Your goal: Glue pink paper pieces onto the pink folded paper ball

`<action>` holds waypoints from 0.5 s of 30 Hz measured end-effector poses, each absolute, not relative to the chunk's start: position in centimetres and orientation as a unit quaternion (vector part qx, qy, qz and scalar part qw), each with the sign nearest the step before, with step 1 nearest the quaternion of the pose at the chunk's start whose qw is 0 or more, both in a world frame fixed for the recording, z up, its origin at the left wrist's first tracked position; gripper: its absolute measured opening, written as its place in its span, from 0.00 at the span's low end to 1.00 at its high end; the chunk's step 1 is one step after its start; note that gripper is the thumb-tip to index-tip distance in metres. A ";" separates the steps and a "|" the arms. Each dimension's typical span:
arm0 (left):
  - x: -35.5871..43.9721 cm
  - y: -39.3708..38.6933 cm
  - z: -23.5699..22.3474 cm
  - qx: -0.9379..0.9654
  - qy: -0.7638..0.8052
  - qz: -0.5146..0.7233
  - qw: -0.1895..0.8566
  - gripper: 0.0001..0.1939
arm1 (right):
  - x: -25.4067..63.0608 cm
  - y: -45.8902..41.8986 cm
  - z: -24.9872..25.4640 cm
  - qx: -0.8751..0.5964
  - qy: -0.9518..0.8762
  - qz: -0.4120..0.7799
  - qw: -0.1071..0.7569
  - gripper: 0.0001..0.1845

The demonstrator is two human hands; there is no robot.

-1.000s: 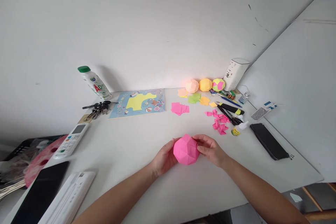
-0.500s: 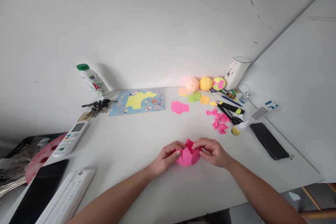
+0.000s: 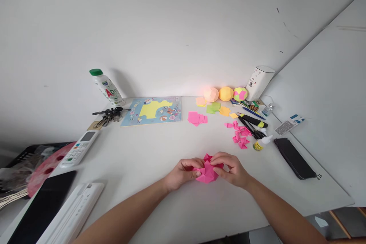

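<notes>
A pink folded-paper shape (image 3: 207, 171), open at the top with pointed flaps, sits low over the white table (image 3: 148, 152) between both hands. My left hand (image 3: 183, 173) pinches its left side with curled fingers. My right hand (image 3: 233, 169) grips its right side and top edge, fingers bent over it. Several small folded pink paper pieces (image 3: 240, 135) lie behind my right hand. Flat pink paper squares (image 3: 196, 118) lie further back.
Three paper balls (image 3: 225, 93) stand by the wall beside a white box (image 3: 259, 82). Pens (image 3: 253, 122), a glue bottle (image 3: 260, 143) and a black phone (image 3: 294, 158) lie right. A bottle (image 3: 107, 87), keys (image 3: 108, 116), a remote (image 3: 80, 148), a tablet (image 3: 42, 207) lie left.
A second ago the pink piece was a closed rounded ball held up in both hands. It has been turned over, open flapped side up, and both hands have sunk lower around it.
</notes>
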State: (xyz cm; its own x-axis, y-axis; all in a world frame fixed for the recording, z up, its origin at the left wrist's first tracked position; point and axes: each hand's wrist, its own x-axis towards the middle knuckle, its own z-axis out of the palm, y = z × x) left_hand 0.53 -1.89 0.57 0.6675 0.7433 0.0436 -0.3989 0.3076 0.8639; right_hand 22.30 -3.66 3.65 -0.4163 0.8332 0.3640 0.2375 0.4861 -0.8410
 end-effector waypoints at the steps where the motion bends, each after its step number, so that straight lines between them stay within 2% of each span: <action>1: 0.5 -1.9 0.6 0.461 0.190 0.357 0.790 0.02 | 22.5 -3.6 3.8 -0.360 -0.764 0.336 0.417 0.07; 3: 0.6 -1.9 0.8 0.446 0.204 0.351 0.797 0.04 | 23.4 -3.5 4.2 -0.398 -0.768 0.236 0.442 0.06; 6: 0.5 -1.7 0.7 0.398 0.234 0.363 0.809 0.06 | 26.6 -3.2 5.2 -0.502 -0.702 -0.014 0.505 0.04; 8: 0.5 -1.5 0.5 0.363 0.259 0.373 0.814 0.06 | 29.5 -3.0 5.7 -0.595 -0.561 -0.171 0.549 0.03; 9: 0.5 -1.4 0.5 0.354 0.270 0.371 0.815 0.07 | 31.0 -2.8 5.8 -0.626 -0.466 -0.225 0.583 0.08; 10: 0.5 -1.4 0.4 0.346 0.278 0.369 0.816 0.08 | 32.4 -2.6 5.8 -0.652 -0.411 -0.219 0.598 0.16; 12: 0.5 -1.4 0.5 0.339 0.285 0.366 0.819 0.09 | 34.9 -2.1 5.5 -0.701 -0.384 -0.104 0.592 0.34; 14: 0.6 -1.4 0.7 0.335 0.282 0.367 0.821 0.09 | 36.5 -1.3 4.5 -0.758 -0.361 0.104 0.533 0.40; 15: 0.6 -1.4 0.7 0.333 0.279 0.369 0.822 0.10 | 36.9 -0.9 3.9 -0.764 -0.369 0.152 0.507 0.40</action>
